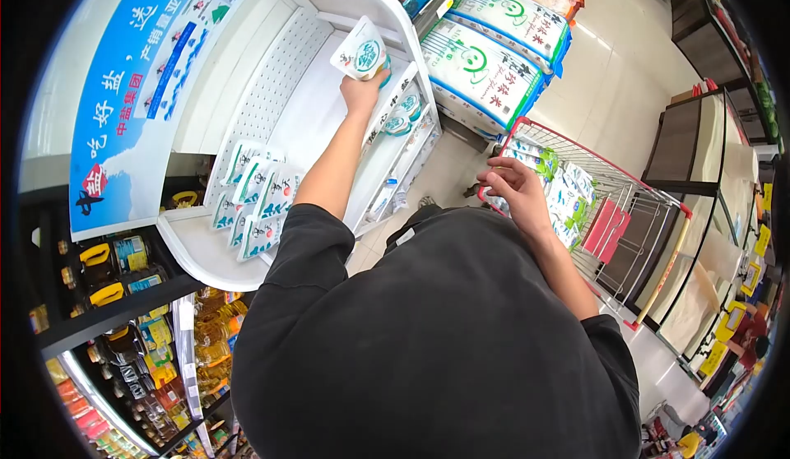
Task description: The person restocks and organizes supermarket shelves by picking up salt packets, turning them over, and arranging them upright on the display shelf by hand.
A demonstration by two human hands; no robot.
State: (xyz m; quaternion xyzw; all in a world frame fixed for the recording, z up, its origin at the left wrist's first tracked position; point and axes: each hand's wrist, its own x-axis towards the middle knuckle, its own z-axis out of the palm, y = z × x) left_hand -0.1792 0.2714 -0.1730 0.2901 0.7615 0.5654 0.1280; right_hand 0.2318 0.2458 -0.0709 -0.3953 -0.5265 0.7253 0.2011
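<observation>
My left hand grips a white bag of salt with green print, holding it above the bare part of a white display shelf. On the same shelf, closer to my body, several similar salt bags stand in rows. My right hand hovers by the near end of a wire shopping cart, its fingers loosely bent and apart with nothing visible in them. Inside the cart lie several white and green bags.
Large rice sacks are stacked beyond the shelf's right side. A blue sign lines its left. Cooking oil bottles fill racks at lower left. Dark-framed shelving stands right of the cart.
</observation>
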